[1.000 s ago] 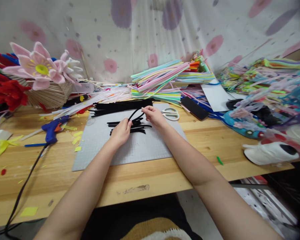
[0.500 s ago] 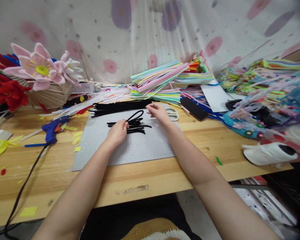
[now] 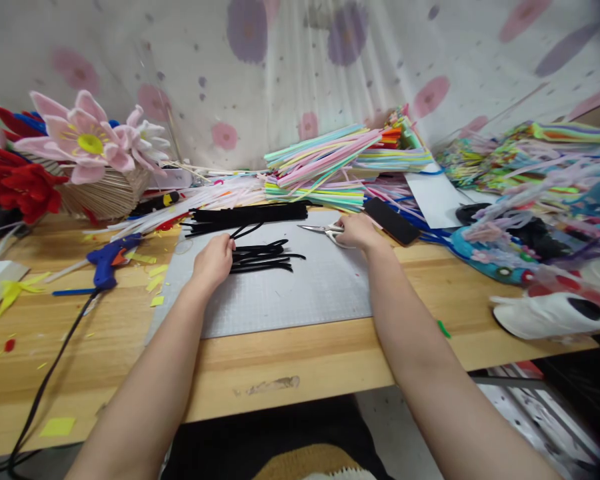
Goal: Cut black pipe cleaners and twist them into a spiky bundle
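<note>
Noted at left: left hand (image 3: pixel 214 261) closed on black strip (image 3: pixel 250 230), loose part slanting up toward thick black bundle (image 3: pixel 250 213). Cannot tell whether also gripping small strip group (image 3: pixel 260 251) alongside, on grey mat (image 3: pixel 280 308). Judged partway: small group set apart, thick bundle left to handle. Farther right: scissors (image 3: pixel 316 229), gripped by handles in right hand (image 3: pixel 357 231), blades pointing left, well apart from held strip; no cutting at this point.

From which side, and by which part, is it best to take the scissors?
Probably by the white handle, from the right, as the right hand does: the handle lies on that side, while the pointed blades face left.
</note>
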`<action>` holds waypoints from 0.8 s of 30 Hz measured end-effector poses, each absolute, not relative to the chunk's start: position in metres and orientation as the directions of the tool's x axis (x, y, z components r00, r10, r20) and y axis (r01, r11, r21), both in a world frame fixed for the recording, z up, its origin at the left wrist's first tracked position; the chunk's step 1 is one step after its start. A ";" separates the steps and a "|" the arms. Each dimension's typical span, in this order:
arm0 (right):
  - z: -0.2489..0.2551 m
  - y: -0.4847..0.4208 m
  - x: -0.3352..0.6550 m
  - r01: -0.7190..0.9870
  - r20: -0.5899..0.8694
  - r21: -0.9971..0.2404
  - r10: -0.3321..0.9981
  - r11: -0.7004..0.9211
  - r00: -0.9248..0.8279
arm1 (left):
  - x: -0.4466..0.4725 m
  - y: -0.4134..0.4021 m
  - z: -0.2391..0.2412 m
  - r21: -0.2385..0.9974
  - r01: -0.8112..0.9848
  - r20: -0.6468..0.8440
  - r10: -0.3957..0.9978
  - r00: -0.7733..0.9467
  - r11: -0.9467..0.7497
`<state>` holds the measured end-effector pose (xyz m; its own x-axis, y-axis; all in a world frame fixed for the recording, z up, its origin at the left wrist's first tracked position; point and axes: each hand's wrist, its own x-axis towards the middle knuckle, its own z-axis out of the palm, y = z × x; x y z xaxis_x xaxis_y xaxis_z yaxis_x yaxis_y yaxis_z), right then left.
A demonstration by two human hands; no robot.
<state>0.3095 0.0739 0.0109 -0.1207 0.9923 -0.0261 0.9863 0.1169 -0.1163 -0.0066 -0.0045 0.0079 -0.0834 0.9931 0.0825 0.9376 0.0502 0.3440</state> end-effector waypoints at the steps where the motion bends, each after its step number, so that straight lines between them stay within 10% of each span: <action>1: 0.014 0.073 0.308 0.978 -0.043 -0.179 0.992 0.110 -0.120 | -0.007 -0.004 0.008 0.341 0.939 0.079 0.993 -0.088 0.056; 5: 0.032 0.066 0.300 0.746 -0.087 -0.663 0.984 0.059 -0.155 | -0.006 -0.004 0.007 0.330 0.941 0.079 0.991 -0.111 0.079; 8: 0.041 0.061 0.281 0.206 -0.147 -0.974 0.953 -0.094 -0.264 | -0.005 -0.004 0.006 0.335 0.935 0.085 0.984 -0.155 0.119; 12: 0.038 0.050 0.242 -0.287 -0.165 -0.882 0.815 -0.375 -0.556 | -0.004 -0.003 0.004 0.365 0.915 0.116 0.967 -0.229 0.173; 18: 0.012 0.034 0.203 -0.112 -0.293 -0.700 0.427 -0.706 -0.856 | -0.002 -0.004 0.004 0.357 0.913 0.125 0.958 -0.258 0.199; 24: -0.001 0.035 0.200 -0.107 -0.275 -0.639 0.356 -0.762 -0.893 | 0.008 -0.008 0.009 0.319 0.936 0.104 0.975 -0.194 0.153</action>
<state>0.2001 0.0350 -0.0013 -0.8933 0.3557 -0.2748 -0.1066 -0.7617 -0.6391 0.0077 -0.0082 0.0088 -0.1944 0.9754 0.1036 0.9355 0.1526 0.3186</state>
